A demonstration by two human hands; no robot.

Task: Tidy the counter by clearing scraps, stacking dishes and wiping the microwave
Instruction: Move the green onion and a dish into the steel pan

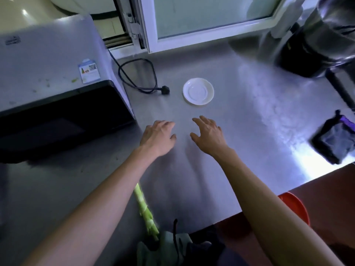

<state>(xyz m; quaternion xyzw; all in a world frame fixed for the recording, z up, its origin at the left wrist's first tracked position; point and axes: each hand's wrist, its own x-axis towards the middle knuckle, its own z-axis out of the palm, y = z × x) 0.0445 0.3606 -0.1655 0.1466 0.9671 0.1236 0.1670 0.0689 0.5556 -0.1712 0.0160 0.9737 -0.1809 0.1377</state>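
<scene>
Counter (240, 121) largely untidied: saucer (198, 91) sits unstacked just beyond both hands, green stalk (146, 212) behind the left hand (158, 136), microwave (48, 77) top flecked. Left and right hand (208, 135) empty, fingers relaxed.

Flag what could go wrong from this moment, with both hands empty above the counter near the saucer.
1. The loose power cord and its plug lie just left of the white saucer; a sweep by the left hand could snag them.
2. The green vegetable stalk lies near the counter front edge, under the left forearm, and might be knocked off.
3. Green scraps on the microwave top may smear if wiped first.
</scene>
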